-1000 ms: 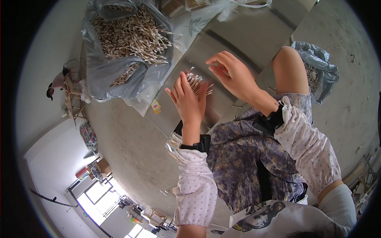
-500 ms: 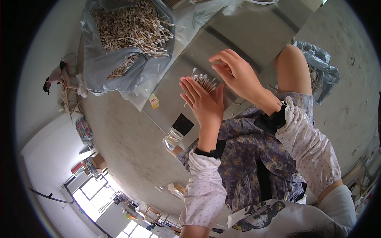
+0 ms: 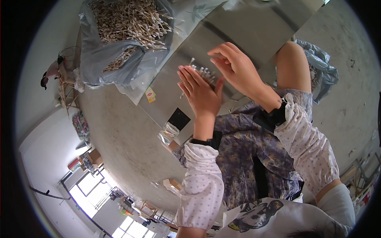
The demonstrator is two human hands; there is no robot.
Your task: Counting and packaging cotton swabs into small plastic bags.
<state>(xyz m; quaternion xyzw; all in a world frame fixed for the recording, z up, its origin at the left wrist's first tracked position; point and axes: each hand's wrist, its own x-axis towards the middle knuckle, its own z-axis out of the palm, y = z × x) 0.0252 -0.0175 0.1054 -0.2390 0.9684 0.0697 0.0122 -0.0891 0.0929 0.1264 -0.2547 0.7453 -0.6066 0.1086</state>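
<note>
A bunch of wooden-stick cotton swabs point(image 3: 205, 74) lies on the grey tabletop point(image 3: 254, 29), white tips showing between my left thumb and fingers. My left hand point(image 3: 201, 92) rests flat over the bunch with fingers stretched and the thumb apart; its palm side is hidden. One stray swab point(image 3: 192, 62) sticks out past the fingertips. To the right of the bunch, my right hand point(image 3: 237, 70) hovers with fingers loosely bent and a gap between thumb and forefinger. Nothing shows in it.
A grey plastic bag point(image 3: 93, 65) piled with loose swabs point(image 3: 127, 23) stands at the far left. Near the table's left edge are a small yellow card point(image 3: 150, 95), a black square point(image 3: 179, 119) and a clear swab packet point(image 3: 168, 133). Another grey bag point(image 3: 327, 75) sits beyond my right knee.
The whole view has shifted slightly. My left hand has moved a little up and left over the swabs, whose tips now look blurred. My right hand stays raised beside them.
</note>
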